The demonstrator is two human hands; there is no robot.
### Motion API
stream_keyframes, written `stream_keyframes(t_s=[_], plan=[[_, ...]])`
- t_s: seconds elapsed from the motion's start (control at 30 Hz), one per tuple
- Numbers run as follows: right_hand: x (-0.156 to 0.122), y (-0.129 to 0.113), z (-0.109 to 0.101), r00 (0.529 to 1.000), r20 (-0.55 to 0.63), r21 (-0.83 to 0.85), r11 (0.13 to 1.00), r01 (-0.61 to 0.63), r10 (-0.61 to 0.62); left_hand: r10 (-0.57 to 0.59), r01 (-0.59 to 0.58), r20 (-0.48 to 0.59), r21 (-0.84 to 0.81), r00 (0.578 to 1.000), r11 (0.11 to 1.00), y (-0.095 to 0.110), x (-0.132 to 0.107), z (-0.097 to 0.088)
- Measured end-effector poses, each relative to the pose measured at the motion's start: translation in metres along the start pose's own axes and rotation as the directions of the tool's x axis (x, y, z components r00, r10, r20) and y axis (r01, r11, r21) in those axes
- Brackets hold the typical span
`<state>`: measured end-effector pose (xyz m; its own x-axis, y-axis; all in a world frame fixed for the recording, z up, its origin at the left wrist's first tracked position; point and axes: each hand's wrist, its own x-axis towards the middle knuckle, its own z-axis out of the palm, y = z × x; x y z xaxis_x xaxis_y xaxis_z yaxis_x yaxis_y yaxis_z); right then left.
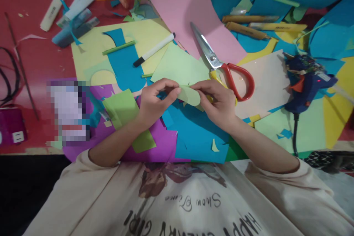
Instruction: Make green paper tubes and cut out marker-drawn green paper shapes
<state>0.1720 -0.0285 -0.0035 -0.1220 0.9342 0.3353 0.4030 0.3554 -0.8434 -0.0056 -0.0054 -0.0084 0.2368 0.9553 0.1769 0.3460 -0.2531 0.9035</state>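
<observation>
A small light-green paper piece (190,96) with a rounded lower edge is held up between my two hands. My left hand (157,99) pinches its upper left corner between thumb and fingers. At the upper right corner, my right hand (218,101) pinches it the same way. Just behind lies a larger pale-green sheet (174,64). Scissors (212,59) with red and yellow handles rest beyond my right hand, blades pointing away. Under my hands is a blue sheet (199,136) with small paper scraps on it.
A blue glue gun (301,84) with a cord lies at the right. Several markers (74,11) sit at the far left, brown and yellow ones (249,25) at the far right. A black-and-white marker (155,49) lies mid-table. A pink sheet (179,0) curves across the back.
</observation>
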Motion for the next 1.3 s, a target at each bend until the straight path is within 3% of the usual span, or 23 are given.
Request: stream_keyframes(t_s=[0.27,0.43,0.7,0.93,1.23,1.3], plan=[[0.000,-0.001,-0.001,1.000,-0.015,-0.005,1.000,-0.006,0.006,-0.008,0.008,0.016,0.004,1.000,1.000,0.000,0.001,-0.001],[0.004,0.000,-0.005,0.997,-0.055,0.107,0.993,-0.051,0.057,-0.021,0.020,-0.016,-0.039,1.000,0.999,-0.001,0.001,-0.002],[0.004,0.002,-0.001,0.997,0.024,0.096,0.993,-0.075,0.073,-0.043,0.042,-0.004,-0.037,0.999,0.998,0.000,0.002,-0.003],[0.001,-0.001,0.001,0.973,0.201,0.184,0.971,-0.154,0.116,-0.118,0.117,-0.004,-0.086,0.993,0.989,0.001,0.001,-0.003],[-0.003,0.000,0.006,0.984,0.139,0.289,0.946,-0.146,0.109,-0.008,0.009,0.018,-0.088,1.000,0.996,0.004,0.004,-0.003],[-0.002,0.000,0.006,0.988,0.122,0.269,0.955,-0.128,0.098,0.038,-0.033,0.075,-0.063,0.996,0.997,0.006,0.003,-0.004]])
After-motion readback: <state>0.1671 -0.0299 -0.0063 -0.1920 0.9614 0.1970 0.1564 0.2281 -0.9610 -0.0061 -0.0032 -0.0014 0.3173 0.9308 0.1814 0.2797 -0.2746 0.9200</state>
